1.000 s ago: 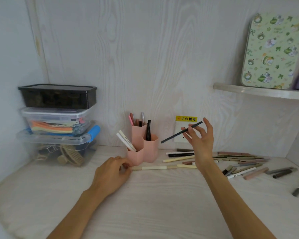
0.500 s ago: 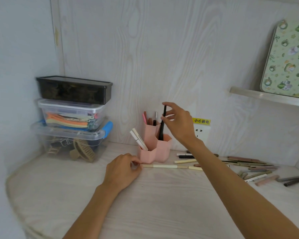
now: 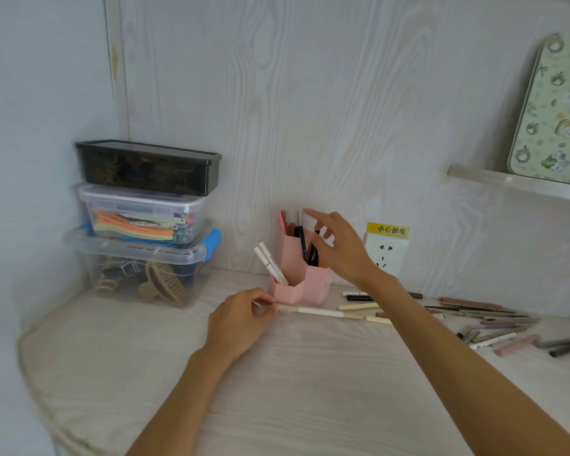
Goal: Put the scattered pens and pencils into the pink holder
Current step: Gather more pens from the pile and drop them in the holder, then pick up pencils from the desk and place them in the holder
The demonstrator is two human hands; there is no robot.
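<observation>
The pink holder [image 3: 313,286] stands against the back wall with several pens upright in it, two white ones [image 3: 270,263] leaning out to the left. My right hand [image 3: 341,248] hovers just above and to the right of the holder, fingers spread and empty; black pens [image 3: 305,246] stand in the compartment under it. My left hand [image 3: 241,319] rests on the desk in front of the holder, its fingertips pinching the end of a cream pen [image 3: 316,311] that lies flat. Many more pens [image 3: 484,319] lie scattered to the right.
Three stacked plastic boxes [image 3: 145,222] stand at the back left. A wall socket [image 3: 386,253] with a yellow label sits right of the holder. A shelf [image 3: 520,184] with a patterned tin [image 3: 553,116] juts out at the upper right. The desk's curved edge [image 3: 40,383] runs at the left.
My right hand carried a black pen from the right to the holder, lowered it in and let go; its fingers are now spread. My left hand stayed on the cream pen.
</observation>
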